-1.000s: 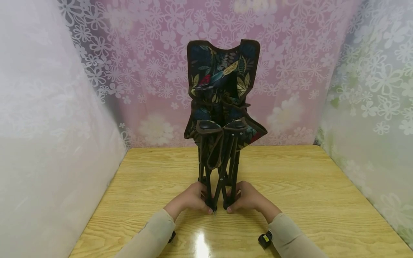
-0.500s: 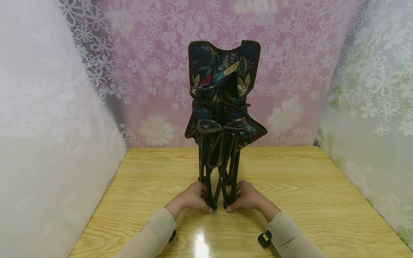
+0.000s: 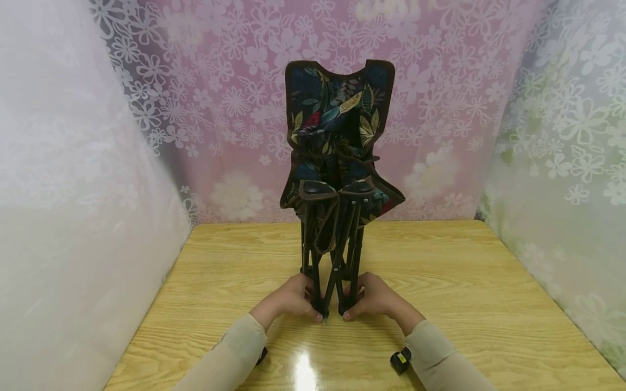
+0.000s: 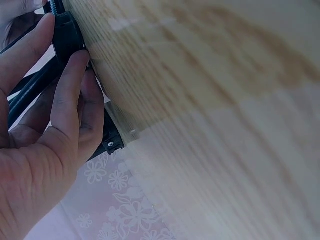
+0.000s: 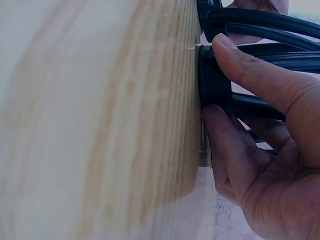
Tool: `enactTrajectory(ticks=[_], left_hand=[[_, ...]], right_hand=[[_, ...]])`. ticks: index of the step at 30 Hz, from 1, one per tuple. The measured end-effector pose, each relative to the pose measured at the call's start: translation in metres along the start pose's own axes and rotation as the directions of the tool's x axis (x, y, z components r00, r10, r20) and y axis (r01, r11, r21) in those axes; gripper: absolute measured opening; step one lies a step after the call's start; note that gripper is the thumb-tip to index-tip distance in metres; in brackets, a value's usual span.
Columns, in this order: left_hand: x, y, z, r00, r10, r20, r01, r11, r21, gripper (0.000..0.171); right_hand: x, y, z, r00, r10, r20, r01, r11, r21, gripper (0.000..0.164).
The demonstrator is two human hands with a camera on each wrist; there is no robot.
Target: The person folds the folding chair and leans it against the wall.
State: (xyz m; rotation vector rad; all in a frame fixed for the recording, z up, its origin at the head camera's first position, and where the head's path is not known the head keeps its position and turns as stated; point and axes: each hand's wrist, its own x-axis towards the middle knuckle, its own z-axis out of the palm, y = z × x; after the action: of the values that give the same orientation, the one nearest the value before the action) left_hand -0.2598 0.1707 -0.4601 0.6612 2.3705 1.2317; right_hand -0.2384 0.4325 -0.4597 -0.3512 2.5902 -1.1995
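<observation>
A folding chair [image 3: 337,108] with dark leaf-print fabric and brown edging stands upright on the table, its black legs drawn close together. My left hand [image 3: 295,298] grips the front left foot, and in the left wrist view thumb and fingers curl round that black foot [image 4: 67,37]. At the front right foot, my right hand [image 3: 374,298] holds on in the same way; the right wrist view shows the black plastic foot [image 5: 215,75] between thumb and fingers. A small metal screw [image 4: 53,7] sticks out by the left foot. The rear feet are partly hidden.
The wood-grain table [image 3: 235,250] runs back to a pink flowered curtain [image 3: 225,108]. Pale sheets hang along the left [image 3: 73,190] and right [image 3: 562,163] sides. A black wrist device [image 3: 401,360] is strapped at the right sleeve.
</observation>
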Motion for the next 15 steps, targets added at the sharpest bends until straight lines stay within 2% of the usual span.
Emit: enactTrajectory(ticks=[15], left_hand=[[0.0008, -0.0011, -0.0007, 1.000, 0.014, 0.003, -0.014, 1.000, 0.028, 0.035]], right_hand=[[0.0006, -0.0011, -0.0001, 1.000, 0.001, 0.002, -0.001, 1.000, -0.002, 0.044]])
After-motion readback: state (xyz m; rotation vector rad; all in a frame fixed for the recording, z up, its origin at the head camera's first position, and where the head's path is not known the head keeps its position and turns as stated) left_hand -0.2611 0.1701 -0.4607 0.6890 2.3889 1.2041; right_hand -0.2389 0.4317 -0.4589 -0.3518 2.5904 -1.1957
